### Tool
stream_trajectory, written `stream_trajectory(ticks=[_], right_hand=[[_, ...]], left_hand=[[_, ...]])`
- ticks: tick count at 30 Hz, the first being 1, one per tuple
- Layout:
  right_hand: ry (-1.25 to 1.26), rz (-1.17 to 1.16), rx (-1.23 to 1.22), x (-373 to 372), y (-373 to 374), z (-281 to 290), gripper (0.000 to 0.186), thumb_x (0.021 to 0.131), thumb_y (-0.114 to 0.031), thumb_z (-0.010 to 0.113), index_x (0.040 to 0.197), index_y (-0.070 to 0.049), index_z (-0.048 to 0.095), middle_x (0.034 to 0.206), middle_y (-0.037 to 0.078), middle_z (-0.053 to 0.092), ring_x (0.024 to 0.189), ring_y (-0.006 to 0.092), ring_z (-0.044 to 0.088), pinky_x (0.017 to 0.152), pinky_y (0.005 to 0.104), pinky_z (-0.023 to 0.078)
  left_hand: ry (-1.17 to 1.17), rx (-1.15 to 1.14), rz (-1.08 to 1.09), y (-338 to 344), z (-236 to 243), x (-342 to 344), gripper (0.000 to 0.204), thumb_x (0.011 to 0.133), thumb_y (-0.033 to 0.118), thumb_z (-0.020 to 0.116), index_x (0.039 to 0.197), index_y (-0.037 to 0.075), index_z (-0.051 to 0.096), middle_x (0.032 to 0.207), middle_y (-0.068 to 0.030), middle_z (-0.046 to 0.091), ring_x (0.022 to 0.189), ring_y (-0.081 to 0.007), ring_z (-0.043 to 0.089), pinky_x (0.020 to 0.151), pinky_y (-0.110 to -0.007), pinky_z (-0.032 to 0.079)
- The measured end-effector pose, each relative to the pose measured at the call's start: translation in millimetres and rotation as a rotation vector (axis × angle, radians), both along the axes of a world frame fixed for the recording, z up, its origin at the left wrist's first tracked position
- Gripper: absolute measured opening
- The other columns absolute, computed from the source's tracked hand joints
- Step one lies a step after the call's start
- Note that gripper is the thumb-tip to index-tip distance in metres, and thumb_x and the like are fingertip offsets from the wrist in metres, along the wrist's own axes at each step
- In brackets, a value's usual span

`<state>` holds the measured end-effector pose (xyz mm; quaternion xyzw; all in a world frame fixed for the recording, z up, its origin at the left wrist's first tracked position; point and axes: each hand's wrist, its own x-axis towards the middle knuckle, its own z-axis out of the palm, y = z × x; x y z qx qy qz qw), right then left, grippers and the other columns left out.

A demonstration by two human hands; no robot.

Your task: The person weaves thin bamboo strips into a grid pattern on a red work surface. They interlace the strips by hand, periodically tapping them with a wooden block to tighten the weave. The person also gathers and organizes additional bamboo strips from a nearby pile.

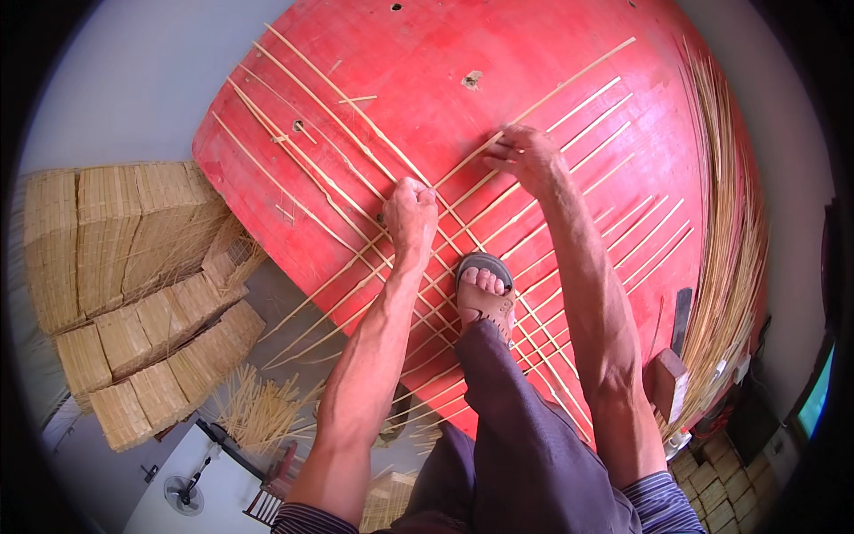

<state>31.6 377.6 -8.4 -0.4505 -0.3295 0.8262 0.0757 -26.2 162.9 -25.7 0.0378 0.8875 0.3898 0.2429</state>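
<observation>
While left fingers [411, 198] curl shut on bamboo strips [338, 191], right fingers [509, 149] pinch one.

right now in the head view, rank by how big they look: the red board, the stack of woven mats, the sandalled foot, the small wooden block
1. Red wooden board, by far the largest.
2. Stack of pale woven bamboo mats.
3. Foot in a brown sandal.
4. Small reddish wooden block.
The foot and block look close in size, and fisheye bending near the rim makes that pair unsure.
</observation>
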Motion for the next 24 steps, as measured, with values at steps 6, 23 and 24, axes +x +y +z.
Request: stream_trajectory(ticks=[6, 23, 24], right_hand=[[-0.080, 0.307, 0.160, -10.2, -70.0, -2.3, 0.026, 0.097, -0.022, 0.063, 0.099, 0.003, 0.069, 0.094, 0.016, 0.072, 0.086, 0.0267, 0.072, 0.080, 0.0378, 0.059], [0.118, 0.149, 0.436, 21.1, -116.1, -15.9, 0.024, 0.099, -0.018, 0.060, 0.101, 0.001, 0.074, 0.076, -0.001, 0.065, 0.069, 0.0069, 0.053, 0.062, 0.0262, 0.043], [0.136, 0.136, 0.447, 21.7, -116.2, -14.7, 0.023, 0.100, -0.018, 0.060, 0.102, 0.001, 0.074, 0.075, -0.002, 0.064, 0.068, 0.0065, 0.052, 0.061, 0.0260, 0.042]], left_hand=[[0.004, -0.021, 0.016, 4.3, 6.8, -0.6, 0.014, 0.086, 0.011, 0.068, 0.087, -0.002, 0.065, 0.084, -0.0233, 0.070, 0.085, -0.0409, 0.068, 0.078, -0.049, 0.051], [0.177, -0.116, -0.021, 4.9, 3.3, 1.4, 0.016, 0.085, 0.013, 0.070, 0.088, -0.002, 0.068, 0.082, -0.0206, 0.072, 0.079, -0.0362, 0.071, 0.074, -0.047, 0.053], [0.182, -0.117, -0.021, 5.7, 2.4, 1.5, 0.015, 0.085, 0.013, 0.070, 0.088, -0.002, 0.068, 0.081, -0.0204, 0.072, 0.079, -0.0362, 0.070, 0.074, -0.047, 0.053]])
